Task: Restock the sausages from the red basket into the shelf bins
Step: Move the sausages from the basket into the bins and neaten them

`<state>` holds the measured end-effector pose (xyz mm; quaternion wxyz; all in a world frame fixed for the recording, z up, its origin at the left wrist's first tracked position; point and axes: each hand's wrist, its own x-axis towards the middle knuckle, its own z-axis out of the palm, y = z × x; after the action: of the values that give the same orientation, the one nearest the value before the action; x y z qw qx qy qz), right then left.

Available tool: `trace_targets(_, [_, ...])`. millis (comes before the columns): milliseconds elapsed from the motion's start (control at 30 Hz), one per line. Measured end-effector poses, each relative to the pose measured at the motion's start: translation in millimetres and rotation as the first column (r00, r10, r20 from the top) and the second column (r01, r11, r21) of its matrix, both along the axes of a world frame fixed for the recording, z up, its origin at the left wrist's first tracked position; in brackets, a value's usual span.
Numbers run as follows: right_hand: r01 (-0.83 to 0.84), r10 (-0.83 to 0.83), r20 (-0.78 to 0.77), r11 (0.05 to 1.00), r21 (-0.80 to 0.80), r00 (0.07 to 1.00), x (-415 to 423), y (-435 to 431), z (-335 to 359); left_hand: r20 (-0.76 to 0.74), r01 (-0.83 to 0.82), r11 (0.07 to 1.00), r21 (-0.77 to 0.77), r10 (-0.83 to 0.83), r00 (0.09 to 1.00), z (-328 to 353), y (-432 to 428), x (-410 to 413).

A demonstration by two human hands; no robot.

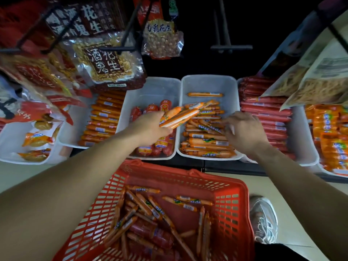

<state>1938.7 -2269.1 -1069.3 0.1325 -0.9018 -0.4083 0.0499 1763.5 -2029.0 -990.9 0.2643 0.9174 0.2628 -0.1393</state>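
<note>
A red basket (231,196) stands on the floor below me, with several thin orange sausages (143,204) and some thicker red ones lying loose in it. My left hand (150,127) grips a bundle of orange sausages (178,115) and holds it over the white middle bins. My right hand (244,130) reaches into the white bin (207,81) of thin orange sausages (205,136), fingers bent down onto the pile. Whether it holds one I cannot tell.
Left of that bin, a white bin (150,91) holds thick red sausages (165,105). Further bins of sausages sit left (101,121) and right (263,110). Bagged peanuts (107,61) hang on hooks above. My shoe (263,219) is right of the basket.
</note>
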Motion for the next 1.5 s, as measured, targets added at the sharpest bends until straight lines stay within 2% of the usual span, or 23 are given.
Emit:
trace_targets(67, [0.098, -0.103, 0.058, 0.992, 0.082, 0.993, 5.4, -14.9, -4.4, -0.012, 0.086, 0.996, 0.02, -0.086, 0.996, -13.3, -10.6, 32.2])
trace_targets(133, [0.15, -0.156, 0.055, 0.985, 0.089, 0.986, 8.2, -28.5, -14.6, -0.014, 0.179, 0.983, 0.04, -0.178, 0.984, -27.7, -26.3, 64.0])
trace_targets(300, [0.173, -0.149, -0.176, 0.976, 0.132, 0.973, 2.3, -40.1, -41.8, -0.093, 0.331, 0.914, 0.235, -0.318, 0.943, -54.0, -41.8, 115.1])
trace_targets(367, [0.181, -0.146, -0.202, 0.97, 0.164, 0.968, 3.6, -40.2, -44.5, -0.147, 0.368, 0.872, 0.324, -0.338, 0.93, -64.3, -36.6, 126.6])
trace_targets(500, [0.187, -0.138, -0.258, 0.967, 0.174, 0.956, 4.6, -40.4, -46.1, -0.145, 0.422, 0.85, 0.314, -0.397, 0.906, -82.6, -37.2, 145.5])
trace_targets(633, [0.2, -0.147, -0.287, 0.966, 0.164, 0.946, 3.2, -40.5, -44.0, 0.018, 0.294, 0.929, 0.223, -0.306, 0.952, -92.8, -40.4, 156.1])
trace_targets(800, [0.206, -0.146, -0.313, 0.964, 0.168, 0.938, 0.5, -41.3, -40.4, 0.187, 0.295, 0.949, 0.115, -0.312, 0.932, -107.6, -57.5, 159.7])
trace_targets(900, [0.215, -0.153, -0.335, 0.964, 0.156, 0.93, 0.8, -41.1, -40.1, 0.3, 0.224, 0.964, 0.144, -0.258, 0.918, -106.5, -62.6, 155.7])
trace_targets(967, [0.219, -0.16, -0.338, 0.965, 0.146, 0.927, 0.9, -41.2, -38.7, 0.326, 0.262, 0.949, 0.177, -0.308, 0.894, -102.3, -63.1, 144.2])
trace_targets(1100, [0.225, -0.164, -0.351, 0.964, 0.143, 0.922, -0.5, -40.5, -35.9, 0.157, 0.432, 0.892, 0.136, -0.45, 0.879, -103.4, -60.1, 121.4])
trace_targets(1333, [0.237, -0.173, -0.372, 0.962, 0.133, 0.912, 0.4, -41.0, -35.0, -0.087, 0.463, 0.868, 0.178, -0.455, 0.886, -104.1, -52.3, 130.2])
trace_targets(1433, [0.236, -0.167, -0.378, 0.961, 0.142, 0.91, 1.2, -40.6, -36.2, -0.129, 0.458, 0.858, 0.234, -0.44, 0.889, -100.8, -45.5, 129.6])
trace_targets(1500, [0.234, -0.164, -0.382, 0.961, 0.144, 0.91, 1.5, -40.5, -37.3, -0.074, 0.405, 0.874, 0.268, -0.4, 0.913, -100.3, -40.8, 126.4])
